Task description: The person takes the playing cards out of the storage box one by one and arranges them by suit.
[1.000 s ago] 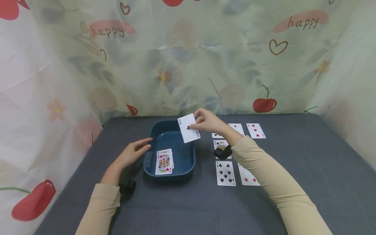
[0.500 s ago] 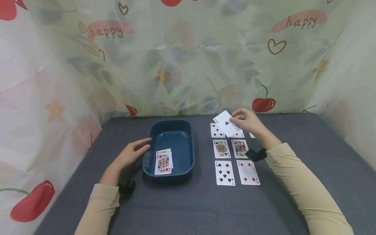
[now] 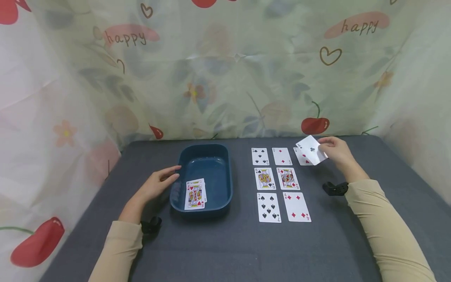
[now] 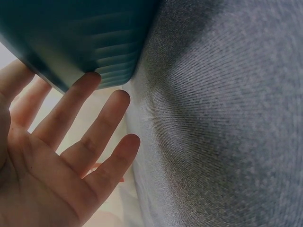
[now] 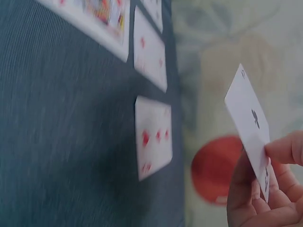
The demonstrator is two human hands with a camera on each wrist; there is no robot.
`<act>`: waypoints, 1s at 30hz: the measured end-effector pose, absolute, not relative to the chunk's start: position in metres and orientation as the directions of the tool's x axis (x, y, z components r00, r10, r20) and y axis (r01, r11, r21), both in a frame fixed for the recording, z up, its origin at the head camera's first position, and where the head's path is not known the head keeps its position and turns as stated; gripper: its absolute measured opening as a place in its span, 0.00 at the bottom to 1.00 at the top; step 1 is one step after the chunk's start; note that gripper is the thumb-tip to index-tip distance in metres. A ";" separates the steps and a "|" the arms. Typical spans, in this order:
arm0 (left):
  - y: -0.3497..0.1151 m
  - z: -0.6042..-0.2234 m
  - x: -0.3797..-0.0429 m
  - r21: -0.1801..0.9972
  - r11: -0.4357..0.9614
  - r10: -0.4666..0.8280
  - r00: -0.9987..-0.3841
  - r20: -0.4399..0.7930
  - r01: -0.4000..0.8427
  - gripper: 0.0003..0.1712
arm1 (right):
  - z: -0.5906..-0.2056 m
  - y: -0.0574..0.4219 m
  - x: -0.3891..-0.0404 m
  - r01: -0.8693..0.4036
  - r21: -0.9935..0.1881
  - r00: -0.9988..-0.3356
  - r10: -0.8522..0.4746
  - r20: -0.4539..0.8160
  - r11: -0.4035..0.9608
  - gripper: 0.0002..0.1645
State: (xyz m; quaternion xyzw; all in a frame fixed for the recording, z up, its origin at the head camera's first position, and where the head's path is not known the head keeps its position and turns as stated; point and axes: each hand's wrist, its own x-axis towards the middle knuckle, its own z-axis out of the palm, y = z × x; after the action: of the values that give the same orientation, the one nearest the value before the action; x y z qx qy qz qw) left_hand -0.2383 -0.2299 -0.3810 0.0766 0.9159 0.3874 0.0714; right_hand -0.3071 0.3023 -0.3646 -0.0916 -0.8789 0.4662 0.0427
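My right hand pinches a white playing card with a black club in its middle, thumb on its face. The card hangs tilted at the back right, hiding part of a hearts card in the head view. The right wrist view shows that hearts card apart from the held one. My left hand stays beside the blue tray, fingers extended at its left wall. A king of hearts lies over another card inside the tray.
Face-up cards lie in rows right of the tray: a spades card and a diamonds card at the back, a king of spades and a diamonds face card, then a seven of spades and a four of diamonds.
My right hand has carried the club card rightward from over the tray, across the back row, to the hearts card. The left hand has stayed at the tray.
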 end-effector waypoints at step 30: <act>-0.232 -0.384 -0.240 0.728 0.682 0.187 -0.979 -0.075 0.074 0.29 | -0.397 0.342 -0.319 0.284 -0.838 -0.891 0.451 -0.051 0.467 0.25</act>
State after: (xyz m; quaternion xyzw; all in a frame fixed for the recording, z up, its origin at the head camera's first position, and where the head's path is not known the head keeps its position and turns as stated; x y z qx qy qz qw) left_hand -0.2397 -0.2320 -0.3840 0.0715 0.9142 0.3925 0.0717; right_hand -0.3187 0.3418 -0.3975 -0.2157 -0.8517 0.4691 0.0890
